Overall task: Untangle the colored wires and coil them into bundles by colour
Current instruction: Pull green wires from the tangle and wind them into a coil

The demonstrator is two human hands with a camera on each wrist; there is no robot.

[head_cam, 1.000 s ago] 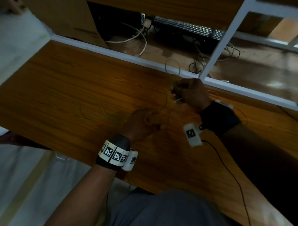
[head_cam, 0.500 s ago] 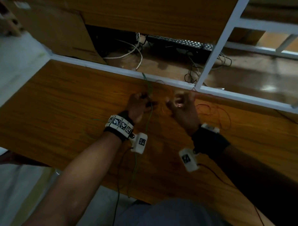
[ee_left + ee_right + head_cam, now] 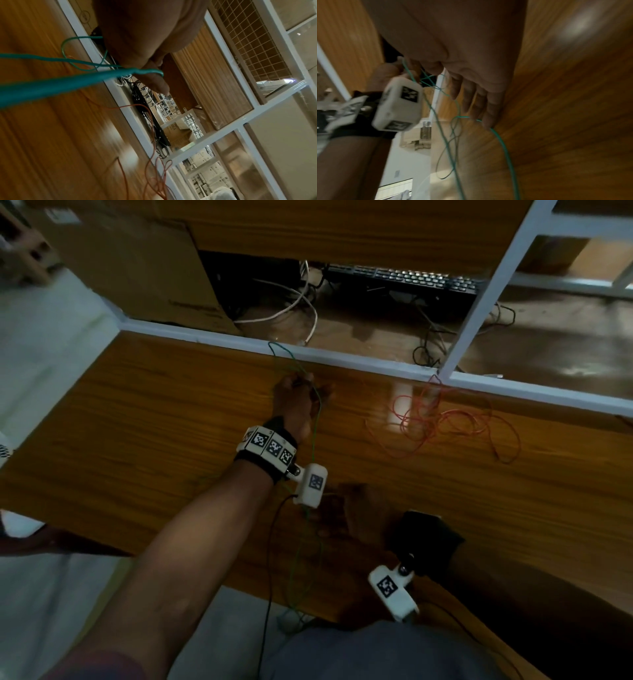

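Green wire [image 3: 317,419]: pinched in left hand [image 3: 294,405] near desk [image 3: 137,422] far edge, trailing back past wrist to right hand [image 3: 356,518] (fingers straight, tips touching it, no curl seen); red wire [image 3: 445,426] loose on desk, right of left hand, apart.

A: We see a wooden table [image 3: 137,419] with a glossy orange-brown grain and a white strip along its far edge.

B: We see a loose tangle of red wire [image 3: 445,422] lying on it at the right, near that white edge, beside a bright glare patch.

A: A green wire [image 3: 317,419] runs down the middle of the table and over the near edge, where we see it hang in loops.
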